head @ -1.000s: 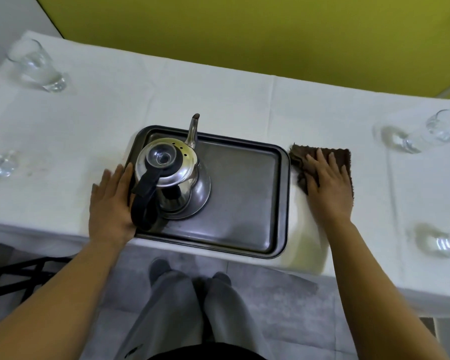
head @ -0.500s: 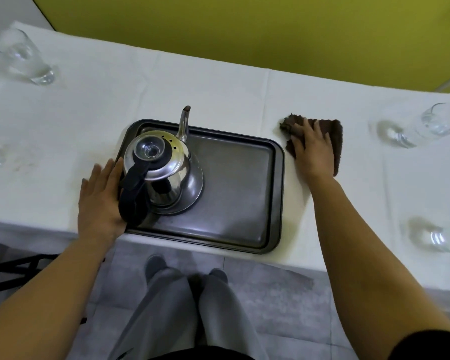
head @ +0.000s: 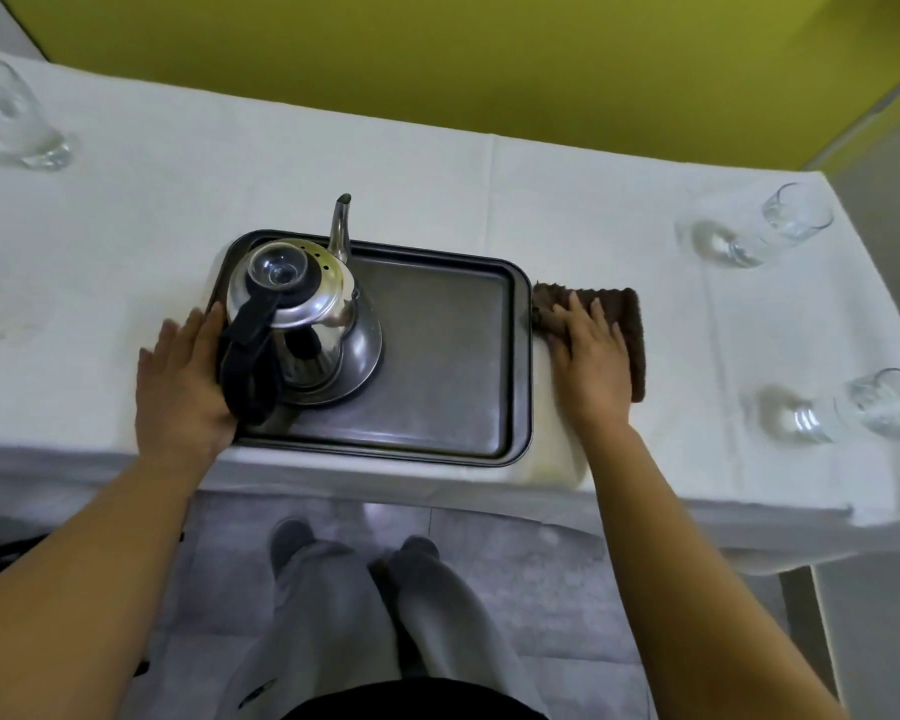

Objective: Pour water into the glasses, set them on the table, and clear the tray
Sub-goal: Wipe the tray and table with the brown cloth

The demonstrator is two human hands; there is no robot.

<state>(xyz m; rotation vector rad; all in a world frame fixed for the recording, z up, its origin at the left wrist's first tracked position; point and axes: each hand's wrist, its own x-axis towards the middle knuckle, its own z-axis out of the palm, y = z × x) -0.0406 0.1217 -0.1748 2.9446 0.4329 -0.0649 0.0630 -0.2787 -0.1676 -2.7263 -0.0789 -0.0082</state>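
A dark metal tray (head: 453, 366) lies at the front of the white-clothed table (head: 411, 174). On its left half stands a steel kettle (head: 302, 324) with a black handle and its spout pointing away. My left hand (head: 183, 381) lies flat against the tray's left edge, fingers spread. My right hand (head: 591, 356) presses flat on a brown cloth (head: 624, 324) just right of the tray. Clear glasses with water stand on the table: one at the far left (head: 11, 122), one at the far right (head: 759, 231), one at the near right (head: 842, 413).
A yellow wall (head: 437, 54) runs behind the table. The table's front edge is close to my legs and the grey floor (head: 515, 563) below. A dark frame shows at the lower left.
My right hand has slid the brown cloth away, then back toward me beside the tray. My left hand stays at the tray's left edge. The view has shifted left.
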